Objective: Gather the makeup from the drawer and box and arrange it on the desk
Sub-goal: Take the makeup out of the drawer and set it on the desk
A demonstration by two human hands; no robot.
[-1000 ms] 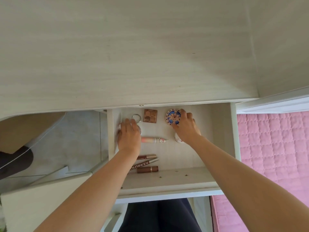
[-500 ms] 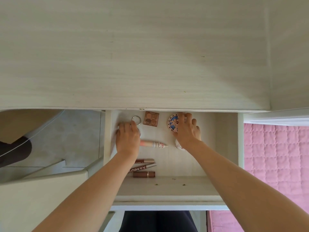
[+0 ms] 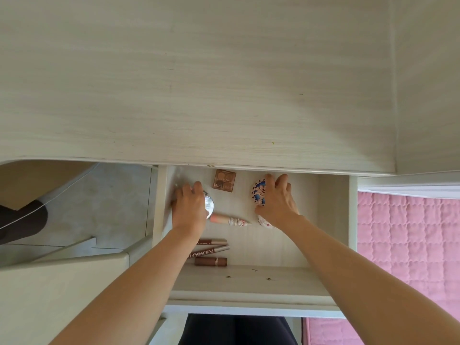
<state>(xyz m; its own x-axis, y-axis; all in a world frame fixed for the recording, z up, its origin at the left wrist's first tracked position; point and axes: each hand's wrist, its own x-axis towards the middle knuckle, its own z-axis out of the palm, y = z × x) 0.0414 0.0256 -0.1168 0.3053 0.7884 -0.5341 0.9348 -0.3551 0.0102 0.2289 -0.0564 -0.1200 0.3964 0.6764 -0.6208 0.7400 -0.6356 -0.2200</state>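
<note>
Reaching into the open drawer (image 3: 332,220) under the desk (image 3: 199,83) with both hands. The left hand (image 3: 190,207) has its fingers curled round a round silver compact (image 3: 209,205) by the drawer's left wall, so only one edge of it peeks out. The right hand (image 3: 276,197) pinches a round patterned compact (image 3: 258,192) between thumb and fingers, tipped up on its edge. Between the two hands, at the back, a square brown palette (image 3: 224,180) lies flat. A pink tube (image 3: 230,219) lies crosswise just beside the left hand, and a small white round thing (image 3: 264,221) is half hidden under the right wrist, can't tell what it is. Three brown tubes (image 3: 211,251) sit stacked at the near left corner. Nothing's on the desk top. Pink quilt (image 3: 408,245) off to the right.
</note>
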